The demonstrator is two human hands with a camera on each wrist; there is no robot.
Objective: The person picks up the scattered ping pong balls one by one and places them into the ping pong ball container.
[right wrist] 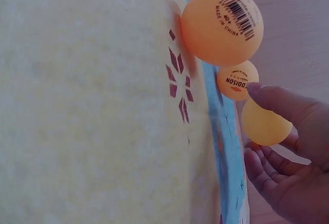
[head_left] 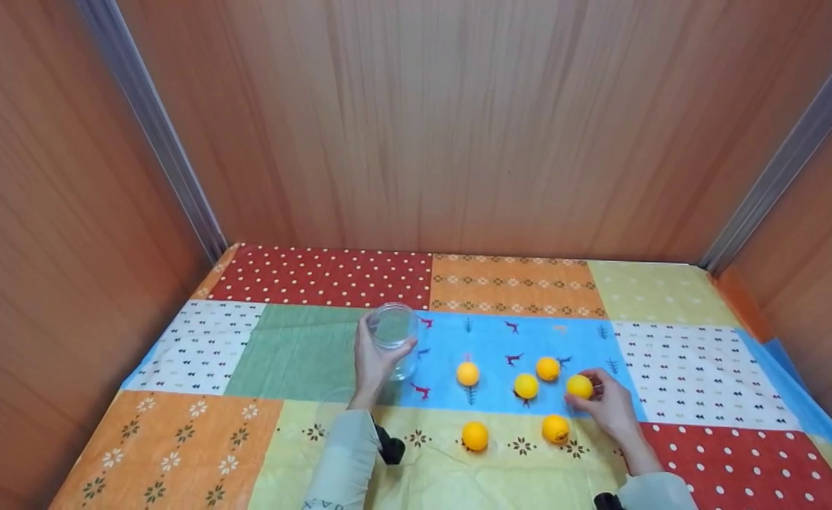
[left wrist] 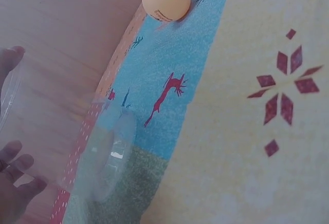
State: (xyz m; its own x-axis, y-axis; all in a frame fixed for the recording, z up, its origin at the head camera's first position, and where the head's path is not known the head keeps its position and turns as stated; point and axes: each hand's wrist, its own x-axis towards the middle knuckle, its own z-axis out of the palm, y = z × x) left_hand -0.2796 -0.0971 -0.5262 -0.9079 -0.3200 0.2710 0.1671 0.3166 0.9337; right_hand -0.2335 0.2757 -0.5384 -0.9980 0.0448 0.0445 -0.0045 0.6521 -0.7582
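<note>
My left hand (head_left: 375, 361) grips a clear plastic jar (head_left: 396, 327) with a round open mouth, thumb on the near side; its transparent base (left wrist: 110, 152) shows in the left wrist view. Between the thumb and fingers of my right hand (head_left: 611, 404) is an orange ping-pong ball (head_left: 580, 387), also seen in the right wrist view as a ball (right wrist: 266, 123) beside the thumb. Just left of that hand lie two more ping-pong balls, one (head_left: 548, 368) behind the other (head_left: 526, 386). Nearer to me sits a printed ball (head_left: 555, 429).
Another ping-pong ball (head_left: 468, 373) rests on the blue patch between the hands, and one (head_left: 475, 435) on the yellow patch in front. A patchwork cloth (head_left: 331, 276) covers the table. Wood-grain panels (head_left: 458, 127) enclose the back and both sides.
</note>
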